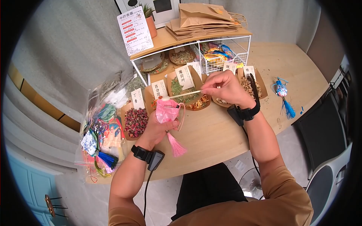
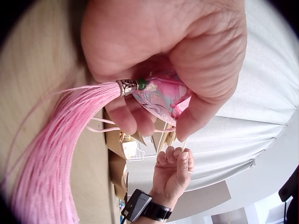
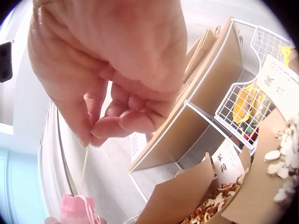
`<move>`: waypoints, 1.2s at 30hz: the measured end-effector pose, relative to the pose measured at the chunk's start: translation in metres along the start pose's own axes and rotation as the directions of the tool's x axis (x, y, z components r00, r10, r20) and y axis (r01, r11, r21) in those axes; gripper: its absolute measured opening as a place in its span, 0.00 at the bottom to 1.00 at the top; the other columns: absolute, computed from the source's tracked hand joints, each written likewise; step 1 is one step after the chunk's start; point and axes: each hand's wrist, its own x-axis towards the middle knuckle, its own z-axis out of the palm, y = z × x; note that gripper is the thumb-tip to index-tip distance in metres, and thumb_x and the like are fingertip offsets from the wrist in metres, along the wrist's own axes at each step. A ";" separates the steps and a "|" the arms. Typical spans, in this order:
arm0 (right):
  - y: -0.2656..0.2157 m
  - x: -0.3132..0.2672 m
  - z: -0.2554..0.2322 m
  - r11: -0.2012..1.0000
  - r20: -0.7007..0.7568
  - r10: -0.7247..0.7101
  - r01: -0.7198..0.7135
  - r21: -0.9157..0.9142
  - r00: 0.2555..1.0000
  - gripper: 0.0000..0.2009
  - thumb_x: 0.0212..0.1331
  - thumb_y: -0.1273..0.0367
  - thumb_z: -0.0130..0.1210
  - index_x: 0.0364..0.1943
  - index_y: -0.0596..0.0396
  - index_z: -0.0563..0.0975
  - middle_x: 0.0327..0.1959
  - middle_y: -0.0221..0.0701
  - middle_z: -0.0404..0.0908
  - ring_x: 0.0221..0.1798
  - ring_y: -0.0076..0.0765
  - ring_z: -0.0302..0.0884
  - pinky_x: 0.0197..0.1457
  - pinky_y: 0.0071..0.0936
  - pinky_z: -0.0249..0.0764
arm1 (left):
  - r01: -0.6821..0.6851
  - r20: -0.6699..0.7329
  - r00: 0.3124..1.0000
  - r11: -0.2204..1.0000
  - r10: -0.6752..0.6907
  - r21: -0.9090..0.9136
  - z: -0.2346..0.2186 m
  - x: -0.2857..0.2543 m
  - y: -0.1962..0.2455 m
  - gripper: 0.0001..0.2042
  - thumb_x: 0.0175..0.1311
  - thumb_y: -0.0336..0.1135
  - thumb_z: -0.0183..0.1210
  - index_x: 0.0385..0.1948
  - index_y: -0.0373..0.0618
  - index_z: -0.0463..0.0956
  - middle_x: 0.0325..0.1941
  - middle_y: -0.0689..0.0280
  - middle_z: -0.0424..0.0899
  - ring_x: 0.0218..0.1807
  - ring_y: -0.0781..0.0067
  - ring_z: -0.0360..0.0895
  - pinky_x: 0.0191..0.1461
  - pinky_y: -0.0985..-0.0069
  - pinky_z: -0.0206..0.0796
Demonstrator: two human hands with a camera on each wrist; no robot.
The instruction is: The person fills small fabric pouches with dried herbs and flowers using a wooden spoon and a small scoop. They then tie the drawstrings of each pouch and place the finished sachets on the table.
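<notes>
Judging how to do this well: work over the counter [image 1: 211,132], well in from its edge, so spills land below the fingers. Hold the pink pouch [image 1: 167,110] mouth-up & steady w/ the L hand [image 1: 152,130], firm but not crushing, b/c a hard squeeze prob. narrows the opening. Let the tassel [image 1: 176,145] hang free beneath the L fingers, & the loose cord [image 1: 184,115] loop clear on the side nearer the R hand [image 1: 228,88], else it could snag. Guide the thin pale stick [image 1: 184,94] (looks like a stick, at least) in short, light strokes; too steep or hard a push might poke the fabric or tip the pouch.

Fingers, L: curled round the pouch body, thumb on one side, other fingers opp.; gap btwn them only pouch-wide. The metal cap [image 2: 126,87] & green bead [image 2: 141,84] sit just beside them, at the tassel's top.

Fingers, R: narrow pinch, thumb & index tips closed on the stick's near end, remaining fingers folded in. Stick's far end is at the pouch mouth, above the L fingers; can't tell how far in, if at all. Pouch contents: can't tell either.
</notes>
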 end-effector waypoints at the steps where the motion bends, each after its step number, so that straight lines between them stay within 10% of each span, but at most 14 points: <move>1: 0.001 0.000 0.000 0.999 -0.024 0.032 -0.031 0.028 0.999 0.03 0.52 0.78 0.65 0.31 0.60 0.84 0.26 0.26 0.82 0.27 0.15 0.72 0.30 0.16 0.68 | 0.001 0.005 1.000 1.000 -0.001 -0.002 0.000 0.000 0.000 0.22 0.50 0.26 0.70 0.47 0.43 0.73 0.43 0.66 0.80 0.40 0.73 0.80 0.39 0.75 0.74; 8: 0.016 0.003 0.010 0.970 -0.208 0.176 -0.205 -0.129 0.962 0.02 0.50 0.76 0.65 0.27 0.60 0.84 0.21 0.27 0.82 0.23 0.15 0.74 0.28 0.18 0.71 | -0.006 -0.003 1.000 1.000 0.007 0.010 0.001 0.000 0.000 0.22 0.49 0.26 0.70 0.48 0.43 0.72 0.43 0.66 0.80 0.39 0.72 0.81 0.38 0.75 0.74; 26: 0.024 0.001 0.005 0.910 -0.139 0.170 -0.210 -0.357 0.976 0.01 0.50 0.78 0.63 0.26 0.62 0.82 0.21 0.30 0.81 0.24 0.20 0.75 0.30 0.22 0.73 | 0.005 -0.014 1.000 1.000 -0.005 0.011 -0.001 0.001 -0.001 0.23 0.49 0.27 0.71 0.47 0.42 0.73 0.42 0.66 0.81 0.39 0.72 0.81 0.38 0.76 0.74; 29: 0.019 0.001 0.004 0.912 -0.123 0.186 -0.217 -0.348 0.975 0.02 0.48 0.77 0.61 0.25 0.61 0.83 0.22 0.39 0.83 0.26 0.35 0.82 0.34 0.28 0.76 | 0.001 -0.013 1.000 1.000 0.000 0.011 -0.001 0.000 -0.001 0.22 0.49 0.27 0.71 0.47 0.42 0.73 0.42 0.66 0.81 0.39 0.72 0.81 0.38 0.75 0.74; 36: 0.020 0.000 0.001 0.915 -0.060 0.201 -0.209 -0.344 0.978 0.01 0.50 0.77 0.63 0.27 0.61 0.83 0.23 0.35 0.83 0.26 0.25 0.79 0.33 0.24 0.75 | 0.004 -0.001 1.000 1.000 -0.004 0.007 -0.001 0.000 -0.002 0.22 0.49 0.27 0.71 0.47 0.41 0.74 0.42 0.66 0.81 0.39 0.72 0.81 0.38 0.76 0.74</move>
